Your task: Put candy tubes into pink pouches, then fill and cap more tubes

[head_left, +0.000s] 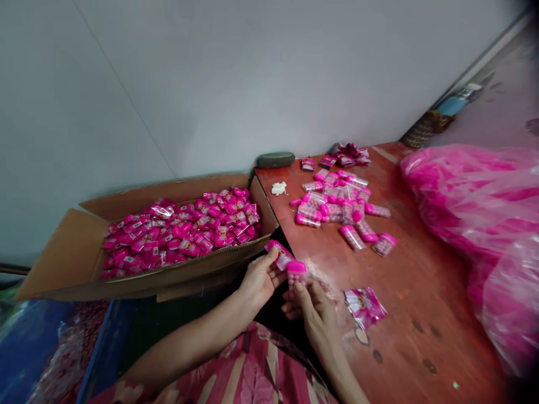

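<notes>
Pink wrapper (279, 256) pinched by fingers of left hand (257, 279), bead-filled container (297, 270) grasped upright by right hand (316, 307); both held beside left edge of surface (421, 292). More containers (309, 214) strewn toward far edge.

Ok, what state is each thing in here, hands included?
Held container: lid on, pink balls inside
Right hand: gripping held container
Left hand: pinching held wrapper
Cardboard box: flaps open, filled with pink packets
Loose containers: capped, mostly lying down
Loose wrapper: lying on red table
Dark case: appears closed
Plastic bag: bulging
</notes>
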The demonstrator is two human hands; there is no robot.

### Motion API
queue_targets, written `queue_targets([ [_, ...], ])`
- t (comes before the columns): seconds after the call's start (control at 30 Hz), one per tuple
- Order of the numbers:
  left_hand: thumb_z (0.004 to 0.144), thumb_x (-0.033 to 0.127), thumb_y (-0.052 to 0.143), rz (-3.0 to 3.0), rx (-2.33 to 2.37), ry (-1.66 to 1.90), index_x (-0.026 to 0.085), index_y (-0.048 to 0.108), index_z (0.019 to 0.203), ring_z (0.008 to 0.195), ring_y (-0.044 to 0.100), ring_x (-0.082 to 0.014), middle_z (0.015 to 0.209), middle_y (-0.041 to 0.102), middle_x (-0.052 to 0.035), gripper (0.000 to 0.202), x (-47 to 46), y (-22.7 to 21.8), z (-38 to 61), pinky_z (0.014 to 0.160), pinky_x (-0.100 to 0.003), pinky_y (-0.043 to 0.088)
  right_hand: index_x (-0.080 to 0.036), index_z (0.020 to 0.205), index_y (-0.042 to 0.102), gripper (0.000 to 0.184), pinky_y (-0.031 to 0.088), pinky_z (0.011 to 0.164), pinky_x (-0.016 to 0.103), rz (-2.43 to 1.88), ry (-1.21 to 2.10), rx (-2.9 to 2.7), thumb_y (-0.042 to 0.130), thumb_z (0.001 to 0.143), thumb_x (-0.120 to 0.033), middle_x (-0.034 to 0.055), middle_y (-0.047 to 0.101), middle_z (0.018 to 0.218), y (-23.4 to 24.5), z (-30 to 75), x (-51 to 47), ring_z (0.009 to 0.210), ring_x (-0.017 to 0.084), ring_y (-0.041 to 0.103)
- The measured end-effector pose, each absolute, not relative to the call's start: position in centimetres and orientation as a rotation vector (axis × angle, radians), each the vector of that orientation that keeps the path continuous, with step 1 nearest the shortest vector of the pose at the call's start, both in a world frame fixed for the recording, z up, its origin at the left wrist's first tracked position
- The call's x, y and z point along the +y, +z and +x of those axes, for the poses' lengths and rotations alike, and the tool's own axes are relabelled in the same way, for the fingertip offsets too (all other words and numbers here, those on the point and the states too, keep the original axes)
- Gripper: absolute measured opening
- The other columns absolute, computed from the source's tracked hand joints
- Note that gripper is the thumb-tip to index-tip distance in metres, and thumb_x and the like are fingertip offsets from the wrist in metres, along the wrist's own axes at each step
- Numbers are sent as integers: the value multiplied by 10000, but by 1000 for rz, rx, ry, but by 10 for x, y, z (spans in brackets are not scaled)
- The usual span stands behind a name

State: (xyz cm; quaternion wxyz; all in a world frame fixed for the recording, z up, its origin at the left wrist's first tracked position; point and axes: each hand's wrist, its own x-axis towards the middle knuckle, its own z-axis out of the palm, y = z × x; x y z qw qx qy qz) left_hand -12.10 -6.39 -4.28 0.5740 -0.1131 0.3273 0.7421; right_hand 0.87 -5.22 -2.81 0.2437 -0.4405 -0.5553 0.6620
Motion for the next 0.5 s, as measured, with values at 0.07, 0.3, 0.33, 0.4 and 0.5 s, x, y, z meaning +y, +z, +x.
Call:
queue_targets([
  [0.07, 733, 203, 664, -269, 752, 1747, 116, 578, 751, 587, 607, -126, 680, 630, -31, 124, -61, -43, -120, 574, -244, 523, -173, 923, 515, 329, 491, 470, 231, -1195, 1836, -1488, 501, 809, -481, 29, 616, 720, -29, 9, -51, 533, 132, 596],
  [0.3, 684, 246, 713, -217, 812, 1717, 106, 582, 752, 574, 601, -129, 671, 626, -35, 203, -56, -41, -119, 558, -239, 508, -171, 915, 516, 302, 476, 464, 218, -1169, 1908, -1424, 510, 816, -457, 30, 623, 717, -30, 7, -47, 512, 118, 589],
  [0.33, 678, 252, 717, -215, 823, 1721, 108, 581, 750, 558, 594, -126, 665, 622, -29, 210, -55, -42, -119, 544, -237, 503, -172, 916, 515, 295, 472, 460, 215, -1149, 1952, -1409, 514, 817, -450, 31, 625, 716, -31, 7, -46, 508, 117, 588],
  [0.4, 681, 256, 714, -221, 827, 1721, 115, 578, 749, 543, 587, -120, 663, 619, -22, 208, -54, -42, -120, 530, -235, 497, -172, 913, 517, 284, 465, 455, 212, -1108, 2026, -1360, 521, 817, -439, 34, 628, 716, -34, 7, -45, 508, 117, 589],
  [0.5, 700, 241, 698, -215, 794, 1703, 115, 580, 760, 601, 607, -132, 692, 630, -35, 183, -53, -43, -121, 591, -250, 514, -176, 900, 517, 278, 468, 461, 212, -1114, 1995, -1289, 525, 814, -440, 39, 633, 738, -36, 7, -43, 529, 121, 599],
])
